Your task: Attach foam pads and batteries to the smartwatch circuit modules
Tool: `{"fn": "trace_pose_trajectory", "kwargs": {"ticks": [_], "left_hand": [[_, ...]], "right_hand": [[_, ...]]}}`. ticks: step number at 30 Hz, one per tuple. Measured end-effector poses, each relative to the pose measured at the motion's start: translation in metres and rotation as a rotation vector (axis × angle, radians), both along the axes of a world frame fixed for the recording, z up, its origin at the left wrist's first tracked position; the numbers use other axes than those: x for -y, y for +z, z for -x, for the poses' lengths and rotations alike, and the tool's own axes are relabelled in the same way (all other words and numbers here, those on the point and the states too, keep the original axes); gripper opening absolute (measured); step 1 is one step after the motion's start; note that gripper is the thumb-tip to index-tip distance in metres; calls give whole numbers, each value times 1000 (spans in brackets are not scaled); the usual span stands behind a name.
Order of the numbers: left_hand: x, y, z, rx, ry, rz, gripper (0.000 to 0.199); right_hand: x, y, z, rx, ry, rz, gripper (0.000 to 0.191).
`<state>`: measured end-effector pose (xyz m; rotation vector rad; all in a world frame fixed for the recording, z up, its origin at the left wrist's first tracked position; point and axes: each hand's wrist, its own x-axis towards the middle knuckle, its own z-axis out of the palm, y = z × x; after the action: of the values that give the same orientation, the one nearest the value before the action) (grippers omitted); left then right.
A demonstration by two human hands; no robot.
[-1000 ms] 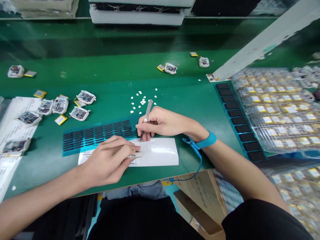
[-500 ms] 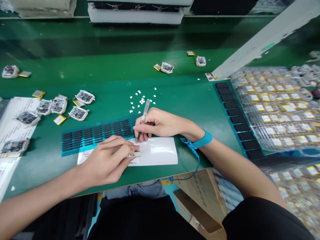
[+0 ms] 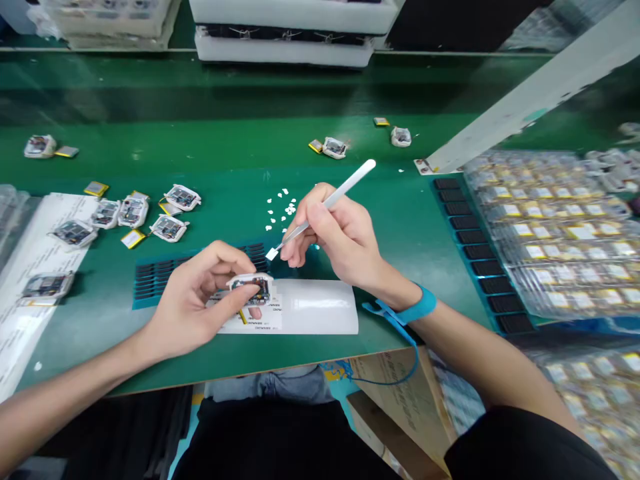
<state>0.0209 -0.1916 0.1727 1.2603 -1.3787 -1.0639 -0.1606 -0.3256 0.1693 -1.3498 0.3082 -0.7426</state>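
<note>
My left hand (image 3: 200,300) grips a small white-cased device with an exposed circuit board (image 3: 250,289), thumb on its front. Metal tweezers (image 3: 345,184) are pinched in my right hand (image 3: 340,240), and a small white label (image 3: 271,254) is at their tip, just above and right of the device. Under my left hand lies a glossy white label sheet (image 3: 320,307), printed at its left part. Behind the hand is a blue sheet with rows of black strips (image 3: 153,280), partly hidden. Small white pieces (image 3: 290,209) are scattered beyond my right hand.
Several open devices (image 3: 133,210) with yellow-edged batteries (image 3: 133,239) lie at the left. Another strip sheet (image 3: 475,253) and clear trays of batteries (image 3: 560,233) stand at the right. A white post (image 3: 520,93) rises at the back right. A blue wrist strap (image 3: 419,303) trails a cord.
My left hand has left the label sheet's surface and now holds the device up. My right hand has lifted the tweezers off the sheet, a white label at their tip. The view has shifted slightly.
</note>
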Motion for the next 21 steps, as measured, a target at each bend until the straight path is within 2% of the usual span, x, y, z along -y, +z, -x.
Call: {"fn": "trace_pose_trajectory", "kwargs": {"ticks": [2,4,7,15,21], "left_hand": [[5,5,-1,-107,-34,-106,12],[7,8,-3,-136,-61,-160,15],[6,8,-3,-120,-89,-172,23],[3,4,0,-131,-128,-161,33],[2,5,1,-148,-71,-192,33]], "right_hand": [[-7,2,0,0,-17,22,27],[-12,2,0,-21,28,37,25],[-16,2,0,-53,76,77,23],[-25,-2,-1,-119,31,186,22],[-27,-3,-4,-116,-33,140,24]]}}
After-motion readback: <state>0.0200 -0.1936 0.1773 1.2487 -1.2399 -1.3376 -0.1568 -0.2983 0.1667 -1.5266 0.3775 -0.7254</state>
